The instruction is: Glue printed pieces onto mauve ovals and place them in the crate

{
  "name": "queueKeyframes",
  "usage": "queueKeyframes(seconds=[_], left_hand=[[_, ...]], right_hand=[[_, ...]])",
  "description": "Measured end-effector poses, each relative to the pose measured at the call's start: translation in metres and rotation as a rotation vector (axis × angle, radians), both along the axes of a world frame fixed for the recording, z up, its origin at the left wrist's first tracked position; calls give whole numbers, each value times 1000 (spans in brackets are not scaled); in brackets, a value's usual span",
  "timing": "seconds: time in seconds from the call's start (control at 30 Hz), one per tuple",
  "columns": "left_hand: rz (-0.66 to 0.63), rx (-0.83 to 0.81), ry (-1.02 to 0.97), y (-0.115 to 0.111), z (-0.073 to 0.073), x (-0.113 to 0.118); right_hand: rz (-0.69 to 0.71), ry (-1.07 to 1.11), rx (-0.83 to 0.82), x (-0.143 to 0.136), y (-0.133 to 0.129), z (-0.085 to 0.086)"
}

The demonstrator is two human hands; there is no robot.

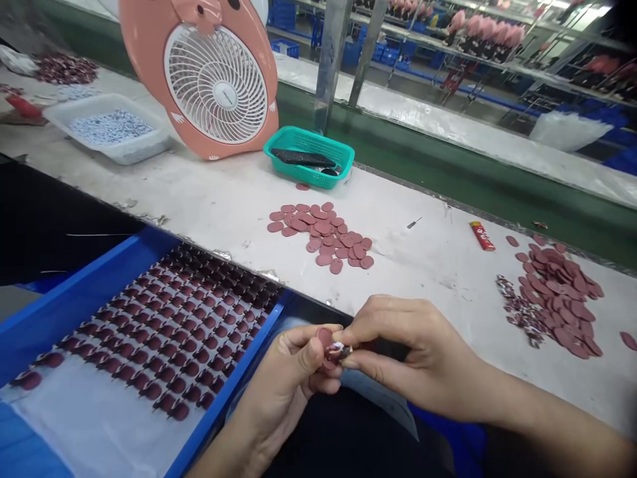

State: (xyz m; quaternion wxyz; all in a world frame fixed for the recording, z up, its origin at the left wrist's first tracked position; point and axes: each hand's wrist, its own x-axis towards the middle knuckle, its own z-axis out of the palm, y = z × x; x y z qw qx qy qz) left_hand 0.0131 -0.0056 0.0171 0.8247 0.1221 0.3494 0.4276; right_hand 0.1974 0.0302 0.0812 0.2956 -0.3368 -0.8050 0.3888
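Observation:
Below the table's front edge my two hands meet. Between the thumb and fingers of my left hand are reddish-brown oval discs, one above and one lower down. My right hand pinches a small dark and white figure-like piece against the discs; its details are too small to make out. To the left, a blue tray holds rows of small dark red pieces on a white sheet. A scattered pile of oval discs lies on the table beyond my hands.
On the right lie another heap of discs, small multicoloured pieces and a red wrapper. Behind stand a green basket with a dark object and a pink fan. A white tray of small pale pieces sits at the left.

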Motion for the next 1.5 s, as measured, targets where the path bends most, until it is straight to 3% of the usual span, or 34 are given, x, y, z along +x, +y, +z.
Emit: queueKeyframes(seconds=[0.23,0.9,1.5], left_hand=[[-9,18,-19,0,-3,-5],[45,-5,-21,-5,4,-6],[92,-34,-58,-4,-4,-9]], right_hand=[[17,-5,-5,1,3,6],[73,66,21,-7,7,-6],[116,20,11,-13,15,-13]])
